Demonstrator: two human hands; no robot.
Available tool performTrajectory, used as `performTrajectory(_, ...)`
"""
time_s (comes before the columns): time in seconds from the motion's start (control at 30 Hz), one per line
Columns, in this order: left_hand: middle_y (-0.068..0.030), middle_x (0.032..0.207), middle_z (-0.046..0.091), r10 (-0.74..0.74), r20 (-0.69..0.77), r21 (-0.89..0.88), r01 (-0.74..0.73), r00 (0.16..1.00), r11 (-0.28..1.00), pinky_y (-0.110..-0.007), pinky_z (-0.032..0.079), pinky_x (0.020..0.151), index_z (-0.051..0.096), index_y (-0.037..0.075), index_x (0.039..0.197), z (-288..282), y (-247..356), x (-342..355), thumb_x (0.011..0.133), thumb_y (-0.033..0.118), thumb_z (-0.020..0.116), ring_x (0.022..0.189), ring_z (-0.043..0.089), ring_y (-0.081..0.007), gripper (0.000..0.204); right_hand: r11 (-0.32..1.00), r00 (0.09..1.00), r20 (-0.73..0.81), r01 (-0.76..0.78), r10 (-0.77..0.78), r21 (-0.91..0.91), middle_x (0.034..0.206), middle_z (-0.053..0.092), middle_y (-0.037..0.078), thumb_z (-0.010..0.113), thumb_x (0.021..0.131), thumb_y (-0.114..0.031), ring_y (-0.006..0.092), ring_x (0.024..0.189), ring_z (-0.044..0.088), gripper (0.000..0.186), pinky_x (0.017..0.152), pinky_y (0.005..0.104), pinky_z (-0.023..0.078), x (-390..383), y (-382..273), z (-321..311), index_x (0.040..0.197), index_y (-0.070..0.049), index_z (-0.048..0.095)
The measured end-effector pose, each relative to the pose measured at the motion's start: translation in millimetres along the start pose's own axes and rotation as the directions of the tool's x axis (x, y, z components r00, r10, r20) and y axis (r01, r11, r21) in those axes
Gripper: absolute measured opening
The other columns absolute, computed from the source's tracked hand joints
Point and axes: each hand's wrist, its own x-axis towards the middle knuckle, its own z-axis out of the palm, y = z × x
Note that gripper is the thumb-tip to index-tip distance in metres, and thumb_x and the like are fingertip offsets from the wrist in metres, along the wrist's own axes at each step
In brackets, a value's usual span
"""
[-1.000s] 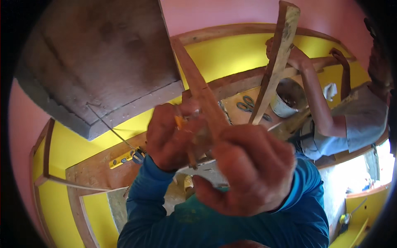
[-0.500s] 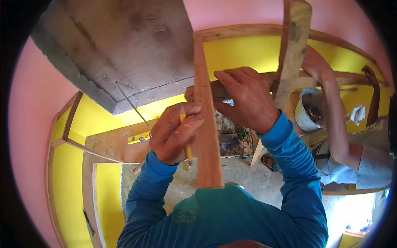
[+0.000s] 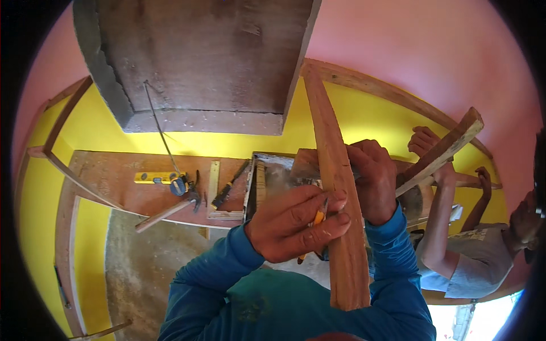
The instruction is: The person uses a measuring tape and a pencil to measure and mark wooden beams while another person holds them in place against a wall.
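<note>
A long wooden batten (image 3: 340, 170) runs from the far wall toward my chest. My left hand (image 3: 293, 224) is closed around a yellow pencil (image 3: 320, 217), its dark tip up, and the fingertips rest on the batten's left side. Just across the batten, my right hand (image 3: 376, 182) has its fingers wrapped on a wooden crosspiece (image 3: 306, 163) that passes behind the batten. The hand hides part of where the two pieces meet.
On a brown board at left lie a yellow spirit level (image 3: 149, 178), tape measure (image 3: 179, 185), claw hammer (image 3: 170, 215), square (image 3: 214, 184) and dark-handled tool (image 3: 228, 186). At right, another person (image 3: 469, 256) raises both hands near the crosspiece and a slanted timber (image 3: 441, 152).
The view has swung, bringing the hammer and other tools into sight. My right hand has gone from spread fingers to wrapping the crosspiece. My left hand still holds the pencil against the batten.
</note>
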Motion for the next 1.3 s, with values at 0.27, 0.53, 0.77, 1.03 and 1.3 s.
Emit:
performTrajectory(0.27,-0.0151,0.096,0.055,-0.078,-0.042,0.034,0.079,0.996,0.996,-0.034,0.048,0.068,0.058,0.006,0.088,7,3,-2,0.055,0.0,0.066,0.081,0.057,-0.0276,0.035,1.0,0.999,0.039,0.02,-0.019,-0.014,0.066,0.048,0.006,0.067,0.053,-0.011,0.0235,0.061,0.048,0.033,0.054,0.0332,0.037,-3,4,-4,0.085,-0.009,0.06)
performTrajectory(0.53,-0.0205,0.097,0.053,-0.005,0.032,0.007,0.005,0.999,1.0,-0.035,0.05,0.065,0.056,0.0,0.093,3,-5,3,0.059,0.001,0.063,0.078,0.057,-0.0292,0.035,0.998,0.998,0.039,-0.056,0.057,-0.006,0.069,0.051,0.005,0.069,0.05,-0.011,0.0217,0.062,0.049,0.048,0.055,0.0322,0.037,-7,-4,-11,0.097,-0.01,0.055)
performTrajectory(0.77,-0.0165,0.095,0.056,-0.094,-0.008,0.034,0.094,0.996,0.995,-0.036,0.048,0.067,0.058,0.003,0.083,6,2,7,0.051,0.0,0.067,0.082,0.057,-0.032,0.033,0.996,0.996,-0.022,0.088,-0.088,0.025,0.068,0.053,0.004,0.068,0.051,-0.008,0.0221,0.063,0.05,0.061,0.057,0.0327,0.038,-11,-1,-12,0.109,-0.014,0.05)
performTrajectory(1.03,-0.0124,0.093,0.057,-0.086,-0.165,0.05,0.095,0.983,0.994,-0.029,0.045,0.056,0.058,0.008,0.087,4,27,-4,0.057,0.015,0.072,0.076,0.055,-0.0236,0.034,0.998,1.0,0.007,0.012,-0.012,0.062,0.073,0.056,0.008,0.067,0.054,-0.008,0.0234,0.063,0.049,0.056,0.057,0.0327,0.037,-11,-3,-13,0.107,-0.013,0.051)
performTrajectory(1.3,-0.006,0.078,0.061,0.023,-0.103,0.111,-0.011,0.994,0.994,-0.019,0.03,0.038,0.059,0.014,0.08,11,57,25,0.062,0.031,0.069,0.048,0.047,-0.0059,0.027,0.989,1.0,-0.02,0.008,-0.005,0.145,0.072,0.056,0.009,0.067,0.055,-0.009,0.0246,0.062,0.048,0.052,0.057,0.0332,0.037,-6,-4,-10,0.104,-0.011,0.053)
